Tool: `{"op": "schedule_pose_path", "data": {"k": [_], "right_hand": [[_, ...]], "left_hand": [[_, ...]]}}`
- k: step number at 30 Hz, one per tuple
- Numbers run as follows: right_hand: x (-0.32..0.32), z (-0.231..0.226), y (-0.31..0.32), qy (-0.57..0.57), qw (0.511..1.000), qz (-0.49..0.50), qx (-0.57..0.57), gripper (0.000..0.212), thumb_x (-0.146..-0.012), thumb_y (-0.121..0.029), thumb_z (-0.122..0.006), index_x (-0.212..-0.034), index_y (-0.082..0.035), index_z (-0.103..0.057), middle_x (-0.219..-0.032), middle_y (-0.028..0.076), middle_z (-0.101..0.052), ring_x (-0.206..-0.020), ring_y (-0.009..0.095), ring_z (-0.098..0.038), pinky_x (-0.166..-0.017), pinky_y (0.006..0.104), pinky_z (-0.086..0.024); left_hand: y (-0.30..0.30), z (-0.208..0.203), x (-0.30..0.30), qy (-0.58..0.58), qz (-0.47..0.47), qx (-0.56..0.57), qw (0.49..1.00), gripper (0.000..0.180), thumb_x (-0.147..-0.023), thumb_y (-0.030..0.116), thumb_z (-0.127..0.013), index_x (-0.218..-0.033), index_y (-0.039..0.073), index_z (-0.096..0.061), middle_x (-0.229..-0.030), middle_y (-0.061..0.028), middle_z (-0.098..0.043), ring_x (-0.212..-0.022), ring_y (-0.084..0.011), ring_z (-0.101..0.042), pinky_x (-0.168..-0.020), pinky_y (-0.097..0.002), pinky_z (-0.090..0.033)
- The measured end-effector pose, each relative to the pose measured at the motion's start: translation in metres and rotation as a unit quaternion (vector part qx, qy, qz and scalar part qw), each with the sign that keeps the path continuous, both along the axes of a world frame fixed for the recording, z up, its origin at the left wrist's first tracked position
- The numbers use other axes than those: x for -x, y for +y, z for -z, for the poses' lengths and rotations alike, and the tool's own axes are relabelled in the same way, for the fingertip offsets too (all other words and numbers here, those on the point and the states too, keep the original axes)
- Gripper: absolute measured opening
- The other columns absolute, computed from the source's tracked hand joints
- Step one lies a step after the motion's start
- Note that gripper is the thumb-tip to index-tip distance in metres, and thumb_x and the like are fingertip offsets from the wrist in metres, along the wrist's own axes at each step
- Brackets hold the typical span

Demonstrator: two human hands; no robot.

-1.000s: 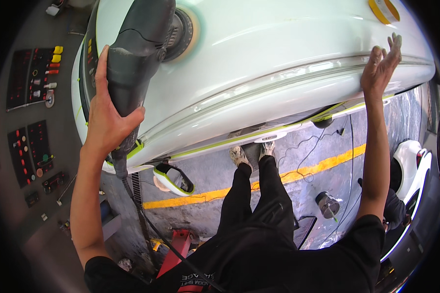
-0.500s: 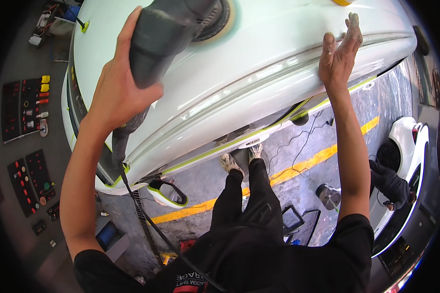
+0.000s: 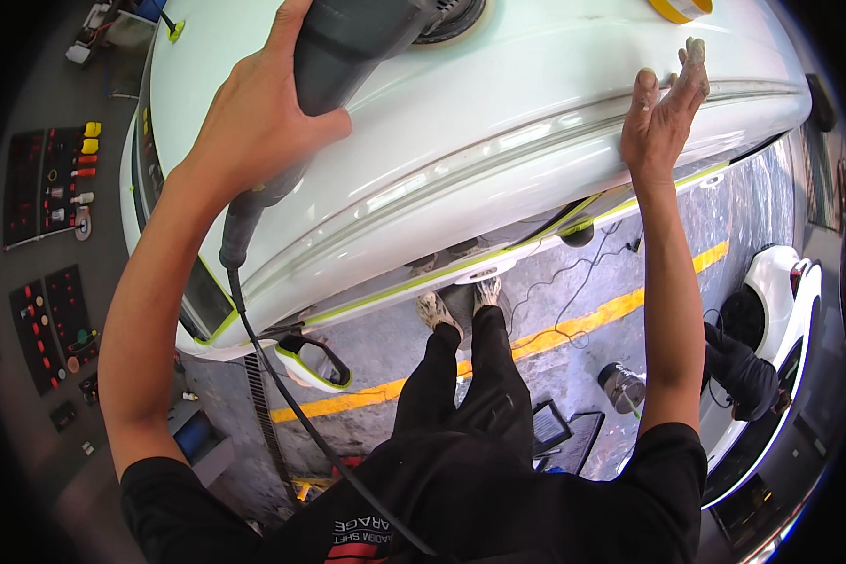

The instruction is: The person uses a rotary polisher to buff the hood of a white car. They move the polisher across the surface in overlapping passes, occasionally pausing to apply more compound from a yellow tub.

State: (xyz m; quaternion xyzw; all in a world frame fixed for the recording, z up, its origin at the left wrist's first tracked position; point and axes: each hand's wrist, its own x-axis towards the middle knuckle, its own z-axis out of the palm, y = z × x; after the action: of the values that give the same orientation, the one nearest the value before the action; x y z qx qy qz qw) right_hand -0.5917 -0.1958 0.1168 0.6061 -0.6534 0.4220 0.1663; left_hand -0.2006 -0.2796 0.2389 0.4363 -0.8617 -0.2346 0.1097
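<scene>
A black power polisher (image 3: 355, 49) lies over the roof of a white car (image 3: 498, 113), its round pad (image 3: 453, 26) against the glossy surface at the top of the view. My left hand (image 3: 252, 122) is wrapped round the polisher's body, thumb on the near side. From its rear end a black cord (image 3: 282, 385) runs down across my body. My right hand (image 3: 663, 122) is over the roof's near edge, beside the side groove, with fingers stretched and nothing in it. Pale dust marks its fingertips. I cannot tell whether its palm rests on the paint.
Part of a yellow roll or ring (image 3: 683, 9) lies on the roof at the far right. Yellow-green masking tape borders the windows. Below are a side mirror (image 3: 315, 362), floor cables, a dark bucket (image 3: 620, 385) and another white car (image 3: 771, 282) with a person in dark clothes (image 3: 738, 371) beside it.
The polisher and my left hand have moved right and a little farther away over the roof. My right hand stays near the roof edge. More of the yellow ring shows.
</scene>
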Motion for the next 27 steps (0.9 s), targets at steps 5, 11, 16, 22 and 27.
{"op": "schedule_pose_path", "data": {"k": [5,11,16,22,27], "right_hand": [[0.000,0.000,-0.001,0.030,1.000,-0.002,0.002,0.080,-0.113,-0.053,-0.047,-0.169,-0.001,-0.021,-0.159,0.025,-0.041,-0.147,0.038,-0.043,-0.115,0.0529,-0.044],[0.002,0.000,-0.001,0.029,0.999,-0.011,-0.009,0.081,-0.112,-0.054,-0.048,-0.167,0.000,-0.023,-0.164,0.026,-0.036,-0.151,0.041,-0.036,-0.119,0.0521,-0.041],[-0.001,-0.001,-0.002,0.010,1.000,-0.028,-0.009,0.080,-0.112,-0.054,-0.048,-0.166,0.001,-0.026,-0.165,0.026,-0.036,-0.152,0.042,-0.036,-0.122,0.0520,-0.038],[-0.006,-0.004,0.000,0.057,0.998,-0.024,-0.019,0.078,-0.114,-0.050,-0.046,-0.168,0.002,-0.023,-0.162,0.026,-0.041,-0.148,0.039,-0.041,-0.113,0.0567,-0.046],[-0.012,-0.006,0.003,0.031,0.998,-0.050,-0.020,0.075,-0.114,-0.043,-0.051,-0.167,0.003,-0.024,-0.158,0.029,-0.045,-0.142,0.041,-0.043,-0.117,0.0508,-0.041]], "left_hand": [[0.013,0.008,-0.029,0.003,-0.023,-0.001,1.000,0.131,-0.072,0.015,-0.082,-0.173,0.021,0.001,-0.136,-0.0406,-0.060,-0.120,-0.0580,-0.064,-0.108,-0.0536,-0.050],[0.033,0.021,-0.051,0.049,-0.056,0.061,0.995,0.119,-0.073,0.009,-0.075,-0.173,0.025,-0.013,-0.139,-0.0308,-0.065,-0.121,-0.0536,-0.067,-0.110,-0.0487,-0.050],[0.048,0.025,-0.073,0.062,-0.078,0.058,0.993,0.120,-0.073,0.008,-0.074,-0.173,0.025,-0.012,-0.141,-0.0312,-0.064,-0.121,-0.0532,-0.067,-0.109,-0.0501,-0.051],[0.071,0.031,-0.110,0.062,-0.120,0.048,0.990,0.118,-0.074,0.006,-0.073,-0.173,0.025,-0.012,-0.141,-0.0307,-0.064,-0.122,-0.0526,-0.067,-0.110,-0.0503,-0.050],[0.086,0.045,-0.142,0.068,-0.144,0.066,0.985,0.118,-0.074,0.005,-0.072,-0.173,0.026,-0.012,-0.141,-0.0307,-0.063,-0.124,-0.0522,-0.066,-0.111,-0.0508,-0.050]]}}
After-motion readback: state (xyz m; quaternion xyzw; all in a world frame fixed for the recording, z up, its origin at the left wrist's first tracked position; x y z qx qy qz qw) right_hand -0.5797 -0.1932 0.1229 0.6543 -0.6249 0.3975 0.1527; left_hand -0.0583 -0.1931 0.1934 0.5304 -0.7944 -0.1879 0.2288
